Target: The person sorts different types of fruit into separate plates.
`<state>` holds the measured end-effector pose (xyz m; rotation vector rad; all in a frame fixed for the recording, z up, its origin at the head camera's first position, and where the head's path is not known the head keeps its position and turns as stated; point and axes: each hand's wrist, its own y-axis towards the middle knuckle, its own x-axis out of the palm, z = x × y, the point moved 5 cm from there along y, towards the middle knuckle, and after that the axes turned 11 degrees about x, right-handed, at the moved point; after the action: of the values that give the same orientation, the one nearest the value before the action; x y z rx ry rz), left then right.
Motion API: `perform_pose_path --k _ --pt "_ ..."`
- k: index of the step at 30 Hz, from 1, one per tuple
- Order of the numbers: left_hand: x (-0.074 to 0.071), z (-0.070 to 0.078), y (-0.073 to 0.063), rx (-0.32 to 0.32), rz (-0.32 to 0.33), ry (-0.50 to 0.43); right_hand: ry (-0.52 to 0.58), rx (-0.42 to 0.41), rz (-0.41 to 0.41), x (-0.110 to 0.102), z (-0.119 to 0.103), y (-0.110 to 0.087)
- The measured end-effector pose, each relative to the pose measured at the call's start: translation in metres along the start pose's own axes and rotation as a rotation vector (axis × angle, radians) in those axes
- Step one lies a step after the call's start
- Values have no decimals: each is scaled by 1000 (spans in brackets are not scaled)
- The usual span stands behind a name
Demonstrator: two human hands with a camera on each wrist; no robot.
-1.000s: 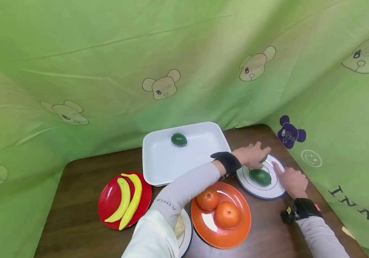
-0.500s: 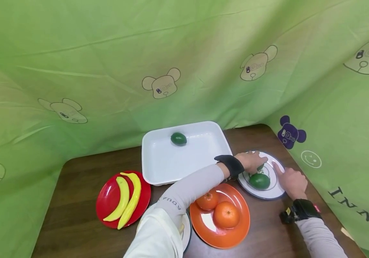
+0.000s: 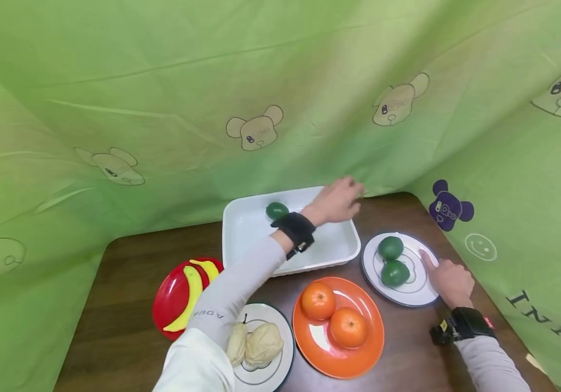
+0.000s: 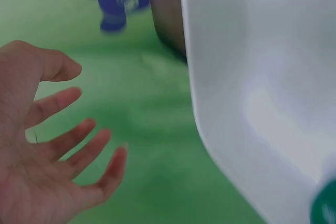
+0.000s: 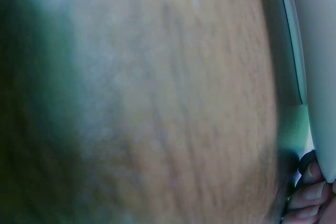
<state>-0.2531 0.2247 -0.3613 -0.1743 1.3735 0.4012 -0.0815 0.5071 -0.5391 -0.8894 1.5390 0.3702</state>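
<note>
My left hand is in the air over the right back part of the white tray, holding nothing. In the left wrist view its fingers are spread and loosely bent beside the tray wall. One green lime lies in the tray. My right hand grips the right rim of a white plate with a dark edge, the thumb on top. Its fingers show at the plate's edge in the right wrist view. Two limes, a rear lime and a front lime, touch on that plate.
An orange plate bears two oranges. Left of it, a white plate holds pale yellow fruits, partly behind the left sleeve. A red plate has two bananas. Green cloth hangs behind the table.
My left hand has let go of the rear lime and moved left and back from the plate to over the tray. My right hand stays on the plate's rim.
</note>
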Motion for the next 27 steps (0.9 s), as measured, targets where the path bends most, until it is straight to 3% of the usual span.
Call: perform_pose_path --k 3,6,9,12,17,21,27 --pt "-17 -34 -21 -128 61 22 5 1 0 -4 2 -1" --pt "-20 -66 -42 -243 62 55 4 3 -6 -7 2 -2" --pt "-9 -93 -64 -333 -16 61 2 -3 -10 -5 1 -2" --pt "12 -111 -86 -387 -138 61 3 -13 -16 -1 0 -3" --pt "47 -123 -106 -386 -284 65 -4 -2 -29 6 2 -5" --pt "62 -125 -115 -354 -299 52 -3 9 -29 9 2 -6" --pt "73 -126 -114 -313 -315 -15 13 9 11 1 1 -4"
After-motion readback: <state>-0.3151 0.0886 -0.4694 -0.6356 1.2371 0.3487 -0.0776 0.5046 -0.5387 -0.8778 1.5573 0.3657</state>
